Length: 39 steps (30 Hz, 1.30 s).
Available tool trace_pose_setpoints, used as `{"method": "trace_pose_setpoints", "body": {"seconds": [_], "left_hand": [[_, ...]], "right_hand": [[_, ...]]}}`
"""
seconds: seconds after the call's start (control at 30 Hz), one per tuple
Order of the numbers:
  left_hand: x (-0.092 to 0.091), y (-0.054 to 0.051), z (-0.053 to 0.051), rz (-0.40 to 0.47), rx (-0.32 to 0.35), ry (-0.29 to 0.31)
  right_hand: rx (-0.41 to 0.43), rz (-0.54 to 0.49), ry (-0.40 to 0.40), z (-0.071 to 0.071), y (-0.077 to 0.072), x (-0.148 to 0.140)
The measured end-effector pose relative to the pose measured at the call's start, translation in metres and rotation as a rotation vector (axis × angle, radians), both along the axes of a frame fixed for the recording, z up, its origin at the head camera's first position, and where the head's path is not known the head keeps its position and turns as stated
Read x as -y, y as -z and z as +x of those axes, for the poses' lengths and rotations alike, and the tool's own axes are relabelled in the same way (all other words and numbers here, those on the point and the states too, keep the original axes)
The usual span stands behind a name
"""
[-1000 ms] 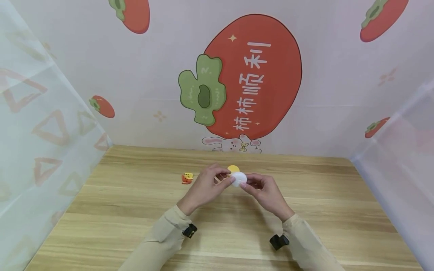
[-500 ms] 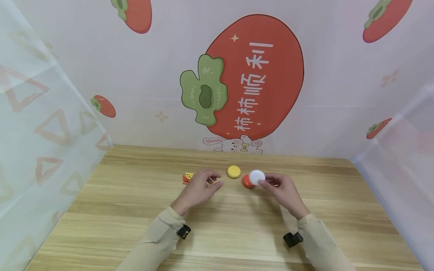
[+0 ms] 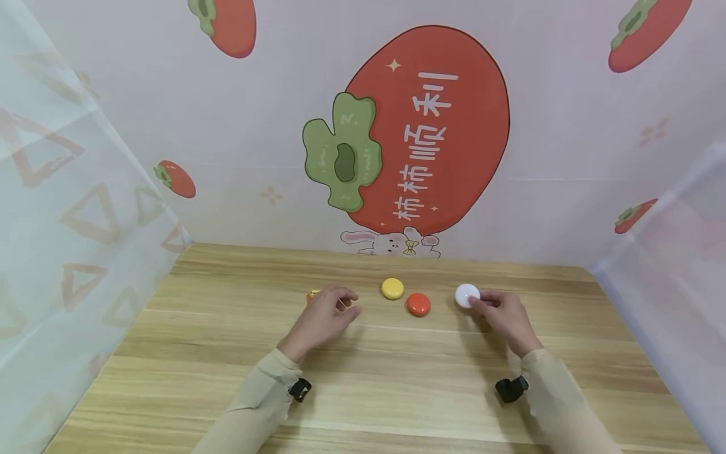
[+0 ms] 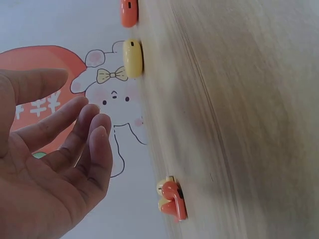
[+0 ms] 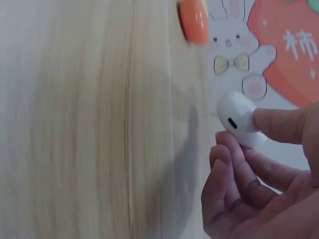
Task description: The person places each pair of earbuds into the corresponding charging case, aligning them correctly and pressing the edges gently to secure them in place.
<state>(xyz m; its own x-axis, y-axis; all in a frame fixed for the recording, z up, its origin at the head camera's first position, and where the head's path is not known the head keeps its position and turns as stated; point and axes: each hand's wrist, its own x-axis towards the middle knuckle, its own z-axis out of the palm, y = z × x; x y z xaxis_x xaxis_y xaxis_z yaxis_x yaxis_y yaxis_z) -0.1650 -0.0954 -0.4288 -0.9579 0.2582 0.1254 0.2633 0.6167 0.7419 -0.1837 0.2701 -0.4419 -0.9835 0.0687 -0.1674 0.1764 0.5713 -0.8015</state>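
My right hand [image 3: 507, 317] pinches a round white earbud case [image 5: 238, 115] between thumb and fingers; in the right wrist view a dark charging slot shows on its edge. The case is held over the table, right of a red earbud case [image 3: 418, 304] and a yellow earbud case [image 3: 392, 289], both lying on the wood. My left hand [image 3: 323, 318] holds nothing, its fingers loosely bent. Beyond it lie several red and yellow earbuds [image 4: 172, 198] in a small cluster, mostly hidden by that hand in the head view.
The wooden table [image 3: 397, 391] meets a printed cloth backdrop [image 3: 249, 126] behind, with cloth walls on the left and right. A black wrist camera [image 3: 512, 389] sits at the right cuff and another wrist camera [image 3: 300, 389] at the left.
My left hand has let go of the white case and drawn left. The right hand has carried the case rightward, uncovering the red case on the table.
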Motion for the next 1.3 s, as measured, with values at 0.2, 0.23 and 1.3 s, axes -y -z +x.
{"method": "trace_pose_setpoints", "body": {"seconds": [0.2, 0.23, 1.3], "left_hand": [[0.005, 0.002, 0.000, -0.033, -0.018, -0.014], [0.005, 0.002, 0.000, -0.036, -0.021, -0.019], [0.008, -0.005, -0.002, -0.038, -0.005, -0.018]], "right_hand": [[0.054, 0.009, 0.030, -0.005, 0.002, -0.019], [0.060, 0.001, 0.033, -0.006, 0.002, -0.021], [0.336, -0.146, -0.028, -0.026, -0.006, -0.047]]}}
